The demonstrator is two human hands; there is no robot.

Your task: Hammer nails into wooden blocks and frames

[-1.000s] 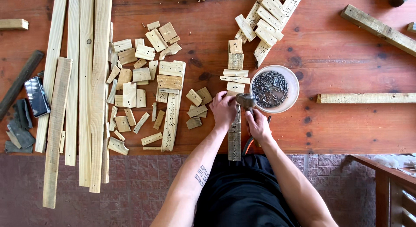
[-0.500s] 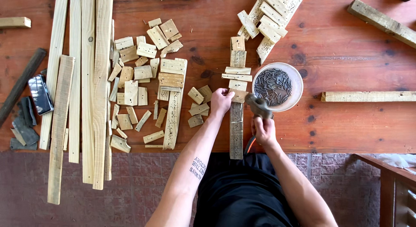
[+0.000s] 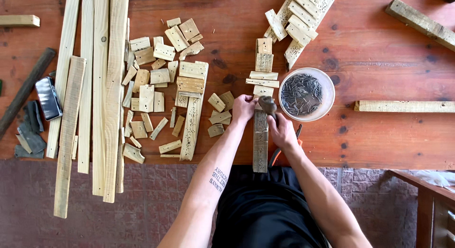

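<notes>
My right hand grips a hammer, whose dark head rests over the top of an upright wooden slat lying on the red wooden floor. My left hand pinches something small at the slat's upper end, just left of the hammer head; what it holds is hidden by the fingers. Short wood crosspieces lie across the slat farther up. A white bowl of nails sits just right of the hammer.
Several small wood offcuts are scattered to the left. Long planks lie at the far left beside a dark phone. A slat assembly lies at the top, a wood bar at the right.
The hammer head has come down and left, from beside the bowl onto the slat's top next to my left hand. My left hand has stayed at the slat.
</notes>
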